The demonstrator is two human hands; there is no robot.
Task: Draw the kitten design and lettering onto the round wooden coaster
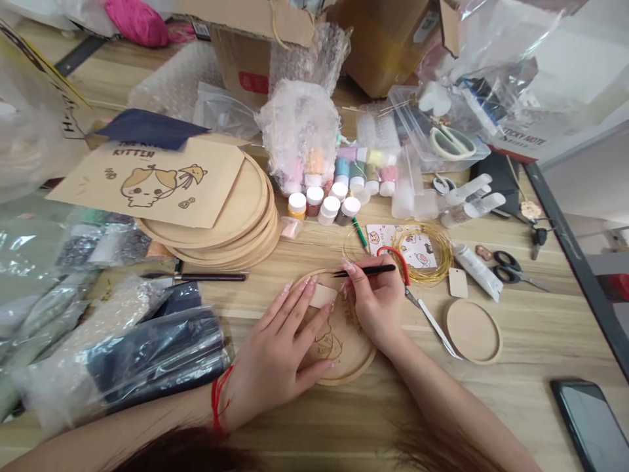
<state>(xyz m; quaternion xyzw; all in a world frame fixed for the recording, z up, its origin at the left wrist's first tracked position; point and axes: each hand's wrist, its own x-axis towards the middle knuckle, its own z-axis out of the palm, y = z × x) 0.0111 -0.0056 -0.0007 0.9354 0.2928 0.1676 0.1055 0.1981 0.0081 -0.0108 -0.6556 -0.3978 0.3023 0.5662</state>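
My left hand [282,341] lies spread and flat on a round wooden tray [351,370], a red string bracelet on its wrist. Its fingertips rest around a small pale rectangular piece [323,296] near the tray's far edge. In my right hand [376,298] are slim black tweezers [376,269], held sideways with the tips pointing left above the tray. A line drawing on the tray's face shows partly between the hands; the fingers cover the rest.
Left stand stacked wooden trays [230,252] under a kitten-printed sheet [162,180]. Paint bottles [329,210] line the back. To the right lie red-handled scissors [403,262], coiled gold wire [445,252], a white tube [477,272], black scissors [508,267], a small round tray [473,331] and a phone [590,419].
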